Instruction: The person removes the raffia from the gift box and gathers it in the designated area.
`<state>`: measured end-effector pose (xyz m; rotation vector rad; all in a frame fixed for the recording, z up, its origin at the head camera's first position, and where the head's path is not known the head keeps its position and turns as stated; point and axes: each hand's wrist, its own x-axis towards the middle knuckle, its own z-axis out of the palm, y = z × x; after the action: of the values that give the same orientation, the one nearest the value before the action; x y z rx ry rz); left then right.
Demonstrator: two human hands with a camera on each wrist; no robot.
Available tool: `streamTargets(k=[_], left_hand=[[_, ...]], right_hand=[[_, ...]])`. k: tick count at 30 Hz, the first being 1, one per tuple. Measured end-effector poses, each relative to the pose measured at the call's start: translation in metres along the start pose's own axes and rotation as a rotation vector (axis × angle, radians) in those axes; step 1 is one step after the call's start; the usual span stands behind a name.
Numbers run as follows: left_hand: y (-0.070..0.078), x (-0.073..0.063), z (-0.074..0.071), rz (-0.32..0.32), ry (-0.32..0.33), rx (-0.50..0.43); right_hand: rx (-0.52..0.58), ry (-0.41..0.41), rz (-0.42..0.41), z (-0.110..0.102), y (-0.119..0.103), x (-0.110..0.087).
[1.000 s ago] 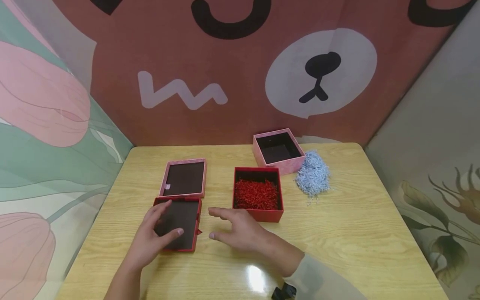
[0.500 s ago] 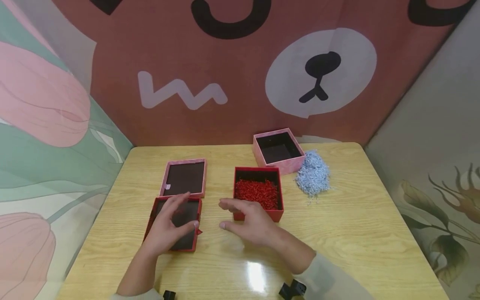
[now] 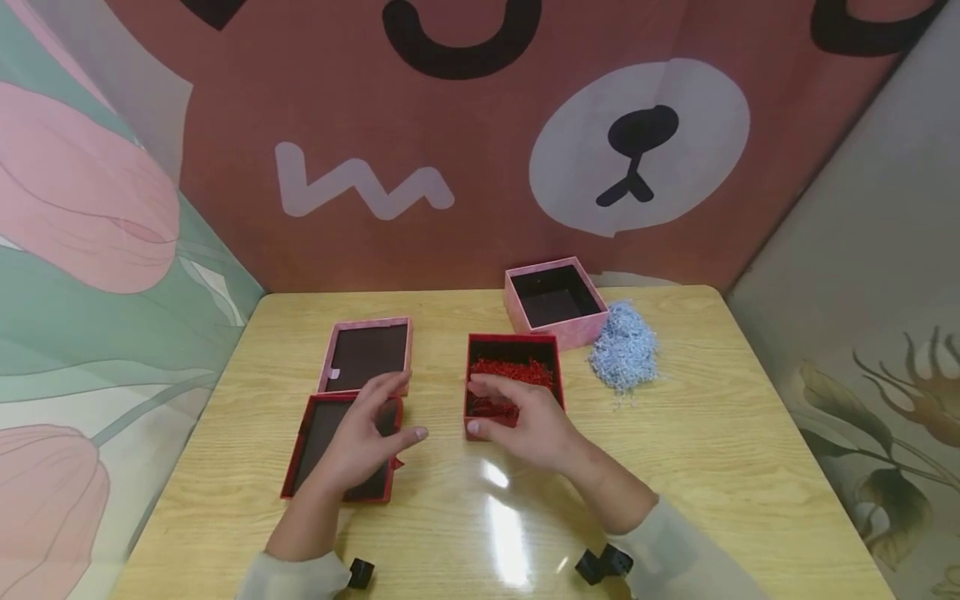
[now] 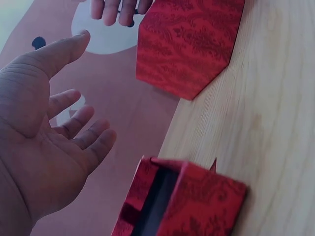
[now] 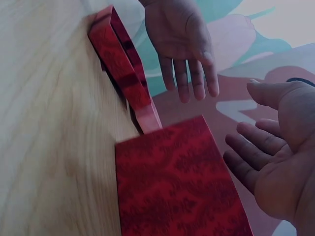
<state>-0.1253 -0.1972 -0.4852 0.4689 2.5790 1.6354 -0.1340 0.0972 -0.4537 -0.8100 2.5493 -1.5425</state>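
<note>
My left hand [image 3: 367,437] hovers over the right part of a red lid [image 3: 318,433], which lies with its dark inside facing up. Its fingers are spread and hold nothing. To the right, my right hand [image 3: 532,421] is above the near side of a red box [image 3: 513,337], fingers loosely extended and thumb apart. Red paper shreds [image 3: 525,372] fill the lower part of that box; my fingers hide some of them. Both wrist views show the hands in the air, palms facing each other, apart from the patterned red box [image 4: 189,46] and the red lid [image 5: 115,54].
A pink lid [image 3: 371,354] lies behind the red lid, inside up. At the back stands a pink box [image 3: 558,336] with a dark interior. Beside it is a heap of pale blue paper shreds [image 3: 626,346]. Printed cloth panels surround the wooden table [image 3: 675,467].
Both hands have moved rightward and slightly away from me. The left went from the red lid's left side toward its right edge; the right came over the red box. Boxes and lids look unmoved.
</note>
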Motion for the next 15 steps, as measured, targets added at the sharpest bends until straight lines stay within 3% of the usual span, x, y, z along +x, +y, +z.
streamTargets(k=[15], left_hand=[[0.008, 0.024, 0.030, 0.066, -0.049, -0.138]], right_hand=[[-0.170, 0.006, 0.110, -0.026, 0.018, 0.003]])
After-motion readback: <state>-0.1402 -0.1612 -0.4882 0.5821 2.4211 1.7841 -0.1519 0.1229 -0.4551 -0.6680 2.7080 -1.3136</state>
